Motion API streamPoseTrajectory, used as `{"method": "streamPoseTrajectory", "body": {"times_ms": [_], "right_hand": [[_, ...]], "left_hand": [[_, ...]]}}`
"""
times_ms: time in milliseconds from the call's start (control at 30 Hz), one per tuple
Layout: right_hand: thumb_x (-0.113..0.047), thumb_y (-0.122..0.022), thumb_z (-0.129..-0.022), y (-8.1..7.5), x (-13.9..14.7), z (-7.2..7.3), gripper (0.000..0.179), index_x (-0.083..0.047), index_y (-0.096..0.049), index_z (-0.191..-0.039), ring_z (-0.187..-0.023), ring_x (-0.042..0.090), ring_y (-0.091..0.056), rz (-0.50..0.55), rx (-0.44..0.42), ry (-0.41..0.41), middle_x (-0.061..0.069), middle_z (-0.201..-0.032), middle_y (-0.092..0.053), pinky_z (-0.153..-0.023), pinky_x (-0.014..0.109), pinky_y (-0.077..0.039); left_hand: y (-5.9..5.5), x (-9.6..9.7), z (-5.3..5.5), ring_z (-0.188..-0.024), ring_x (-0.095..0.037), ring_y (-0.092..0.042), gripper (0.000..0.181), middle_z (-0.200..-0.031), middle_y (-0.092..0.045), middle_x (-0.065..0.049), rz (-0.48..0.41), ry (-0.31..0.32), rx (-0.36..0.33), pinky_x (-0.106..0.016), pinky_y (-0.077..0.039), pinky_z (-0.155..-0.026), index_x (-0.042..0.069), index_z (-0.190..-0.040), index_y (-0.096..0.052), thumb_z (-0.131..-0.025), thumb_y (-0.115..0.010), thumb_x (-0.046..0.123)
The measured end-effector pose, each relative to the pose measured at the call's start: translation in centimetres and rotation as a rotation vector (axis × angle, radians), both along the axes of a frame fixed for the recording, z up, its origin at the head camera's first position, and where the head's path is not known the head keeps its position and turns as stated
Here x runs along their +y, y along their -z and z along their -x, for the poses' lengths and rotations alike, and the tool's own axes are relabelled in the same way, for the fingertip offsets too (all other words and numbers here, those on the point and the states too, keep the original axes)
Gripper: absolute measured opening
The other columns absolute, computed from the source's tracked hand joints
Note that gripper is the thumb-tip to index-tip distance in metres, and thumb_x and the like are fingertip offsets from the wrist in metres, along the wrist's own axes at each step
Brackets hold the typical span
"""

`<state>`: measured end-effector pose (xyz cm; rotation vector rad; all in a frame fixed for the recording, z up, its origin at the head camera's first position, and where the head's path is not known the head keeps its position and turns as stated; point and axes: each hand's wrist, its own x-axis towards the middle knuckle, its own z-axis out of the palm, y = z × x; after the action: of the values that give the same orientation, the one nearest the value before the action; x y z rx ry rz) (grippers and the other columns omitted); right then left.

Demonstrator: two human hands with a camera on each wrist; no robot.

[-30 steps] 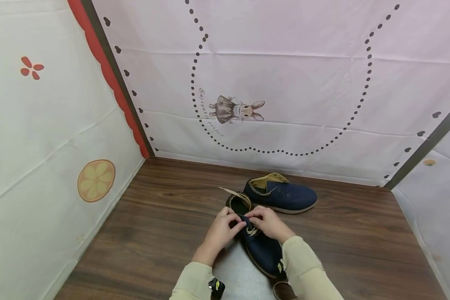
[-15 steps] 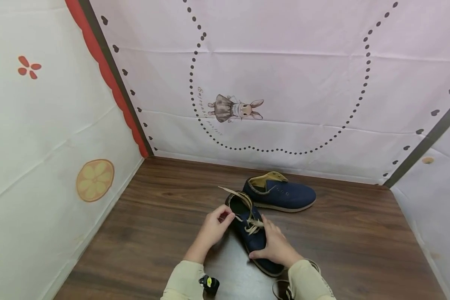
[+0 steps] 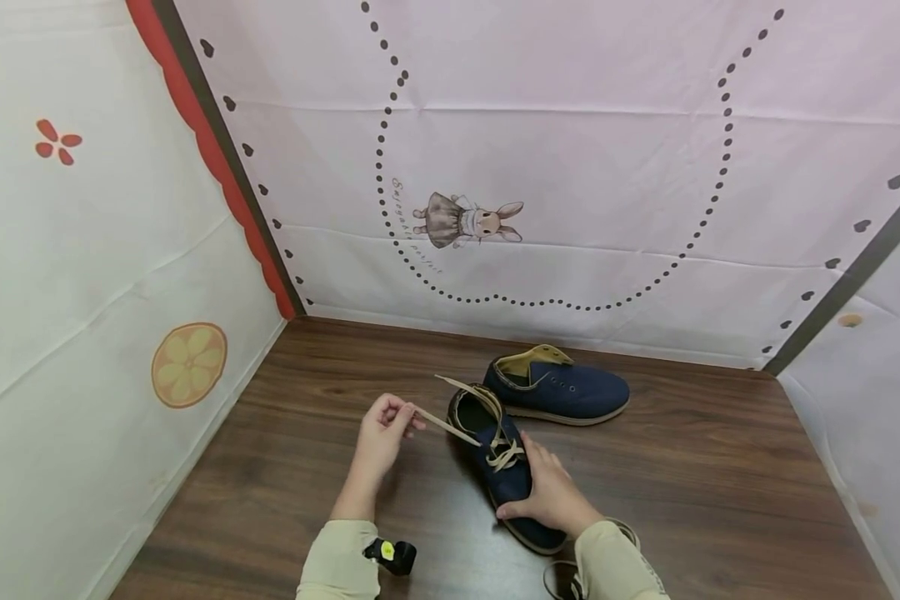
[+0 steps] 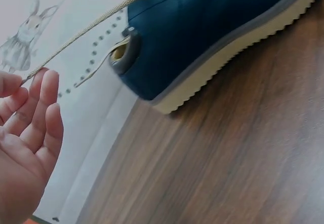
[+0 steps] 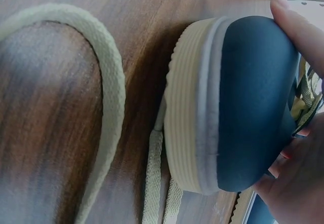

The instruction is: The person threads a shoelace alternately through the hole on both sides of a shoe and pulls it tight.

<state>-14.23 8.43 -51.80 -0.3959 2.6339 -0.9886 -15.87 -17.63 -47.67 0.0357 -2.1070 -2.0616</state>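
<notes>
A navy shoe point(image 3: 507, 483) with a pale sole lies on the wood-grain surface, toe toward me. My left hand point(image 3: 380, 433) is off to its left, pinching one end of a beige shoelace point(image 3: 446, 427) between thumb and fingers. In the left wrist view that shoelace point(image 4: 86, 31) runs straight and taut to an eyelet near the shoe's opening. Across the front of the shoe, my right hand point(image 3: 551, 493) grips it, thumb on the near left side and fingers along the right. Another lace end trails over the heel, and crossed laces show at the middle eyelets.
A second navy shoe point(image 3: 588, 393), unlaced at its visible eyelets and with its tongue up, lies behind, near the printed back wall point(image 3: 607, 217). A loose lace point(image 5: 114, 82) curves over the surface beside the toe. Cloth-covered side walls stand left and right.
My left hand has moved left, drawing the lace out from the eyelet into a straight line. The right hand has shifted from the laces to the front of the shoe.
</notes>
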Motion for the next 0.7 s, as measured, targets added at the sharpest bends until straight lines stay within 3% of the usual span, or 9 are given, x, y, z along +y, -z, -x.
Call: {"method": "streamPoseTrajectory", "body": {"times_ms": [133, 200, 300, 400, 533, 600, 700], "right_hand": [[-0.045, -0.084, -0.060, -0.1, 0.0, 0.0, 0.116, -0.004, -0.018, -0.147, -0.128, 0.045, -0.028, -0.003, -0.010, -0.002, 0.024, -0.142, -0.031, -0.097, 0.058, -0.029], [-0.045, -0.084, -0.061, 0.0, 0.0, 0.0, 0.116, -0.004, -0.018, -0.147, -0.128, 0.045, -0.027, -0.003, -0.014, -0.003, 0.024, -0.142, -0.030, -0.097, 0.058, -0.029], [-0.045, -0.084, -0.061, 0.0, 0.0, 0.0, 0.116, -0.004, -0.018, -0.147, -0.128, 0.046, -0.027, -0.003, -0.015, -0.007, 0.025, -0.142, -0.030, -0.097, 0.058, -0.028], [-0.045, -0.084, -0.061, 0.0, 0.0, 0.0, 0.116, -0.004, -0.018, -0.147, -0.128, 0.046, -0.027, -0.002, -0.015, -0.006, 0.024, -0.142, -0.030, -0.097, 0.058, -0.028], [-0.045, -0.084, -0.060, 0.1, 0.0, 0.0, 0.117, -0.005, -0.018, -0.147, -0.128, 0.045, -0.027, -0.003, -0.009, -0.005, 0.024, -0.142, -0.030, -0.097, 0.058, -0.029], [-0.045, -0.084, -0.060, 0.1, 0.0, 0.0, 0.117, -0.004, -0.018, -0.147, -0.128, 0.045, -0.027, -0.004, -0.005, -0.004, 0.024, -0.142, -0.030, -0.097, 0.058, -0.029], [-0.044, -0.085, -0.060, 0.1, -0.1, 0.0, 0.117, -0.004, -0.018, -0.147, -0.127, 0.046, -0.027, -0.002, -0.004, -0.008, 0.025, -0.142, -0.031, -0.097, 0.058, -0.029]], "left_hand": [[0.5, -1.2, 0.4, -0.063, -0.008, -0.063, 0.011, -0.080, -0.067, -0.011, -0.021, -0.074, -0.025, -0.025, -0.049, -0.059, -0.006, -0.088, -0.048, -0.093, -0.053, 0.003], [0.1, -1.6, 0.4, -0.064, -0.009, -0.063, 0.011, -0.078, -0.067, -0.005, -0.051, -0.097, -0.035, -0.024, -0.048, -0.059, -0.004, -0.087, -0.049, -0.093, -0.053, 0.004], [-0.1, -2.2, 0.5, -0.065, -0.013, -0.064, 0.010, -0.079, -0.067, -0.006, -0.024, -0.133, -0.068, -0.024, -0.047, -0.060, -0.003, -0.088, -0.049, -0.093, -0.053, 0.004], [0.8, -2.5, 1.1, -0.075, -0.020, -0.064, 0.011, -0.087, -0.067, -0.014, 0.215, -0.147, -0.157, -0.029, -0.047, -0.065, -0.003, -0.094, -0.054, -0.093, -0.054, 0.008], [1.8, -1.5, 2.6, -0.100, -0.032, -0.058, 0.030, -0.107, -0.063, -0.018, 0.597, -0.067, -0.281, -0.042, -0.045, -0.083, 0.001, -0.113, -0.059, -0.094, -0.053, 0.023], [1.9, -0.4, 3.6, -0.113, -0.038, -0.049, 0.041, -0.116, -0.060, -0.018, 0.649, -0.009, -0.308, -0.048, -0.039, -0.093, 0.003, -0.120, -0.059, -0.095, -0.051, 0.034], [1.9, 1.3, 5.1, -0.120, -0.041, -0.041, 0.050, -0.121, -0.058, -0.017, 0.655, 0.036, -0.308, -0.051, -0.028, -0.101, 0.006, -0.123, -0.059, -0.093, -0.050, 0.045]]}}
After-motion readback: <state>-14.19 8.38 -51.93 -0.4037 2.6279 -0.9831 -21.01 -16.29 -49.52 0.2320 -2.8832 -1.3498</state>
